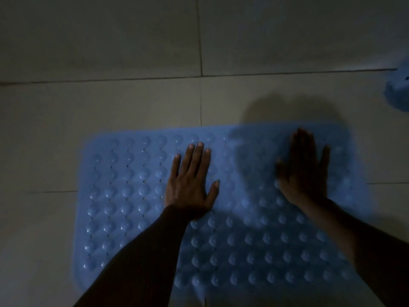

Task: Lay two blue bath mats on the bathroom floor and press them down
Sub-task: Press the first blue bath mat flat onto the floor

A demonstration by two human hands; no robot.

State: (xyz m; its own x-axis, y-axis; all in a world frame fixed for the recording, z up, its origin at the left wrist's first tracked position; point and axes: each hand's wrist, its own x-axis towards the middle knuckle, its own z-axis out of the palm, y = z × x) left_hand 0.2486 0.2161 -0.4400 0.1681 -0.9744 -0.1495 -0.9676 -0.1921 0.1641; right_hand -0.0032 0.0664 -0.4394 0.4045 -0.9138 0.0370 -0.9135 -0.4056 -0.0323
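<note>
We found no readable text, label, brand, number or sign anywhere in the dim head view. The blue bath mat (pixel 221 218) carried only rows of round bumps, and the floor tiles (pixel 110 107) around that mat bore no marking we could read.

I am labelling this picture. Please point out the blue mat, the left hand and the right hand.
blue mat (pixel 124 196): head view, bare bumpy surface left of the hands.
left hand (pixel 190 182): head view, back of the hand.
right hand (pixel 303 171): head view, back of the hand.
</note>
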